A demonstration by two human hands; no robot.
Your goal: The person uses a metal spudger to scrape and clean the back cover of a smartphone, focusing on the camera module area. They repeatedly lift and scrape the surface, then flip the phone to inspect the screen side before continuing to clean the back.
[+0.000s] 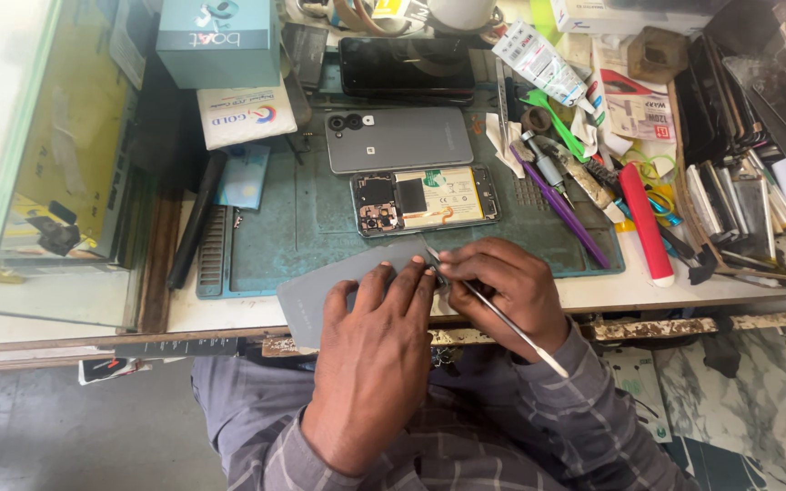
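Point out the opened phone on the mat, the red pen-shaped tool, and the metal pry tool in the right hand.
Opened phone (425,201), head view: on its exposed battery.
Red pen-shaped tool (645,223), head view: mid-body.
Metal pry tool (511,327), head view: on the shaft below the right hand (502,286).

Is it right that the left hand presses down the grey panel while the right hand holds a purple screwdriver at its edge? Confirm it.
Not quite. The left hand does press on the grey panel, but the right hand holds a thin metal pry tool, not a purple screwdriver. The purple tool lies unused on the mat, as the head view shows.
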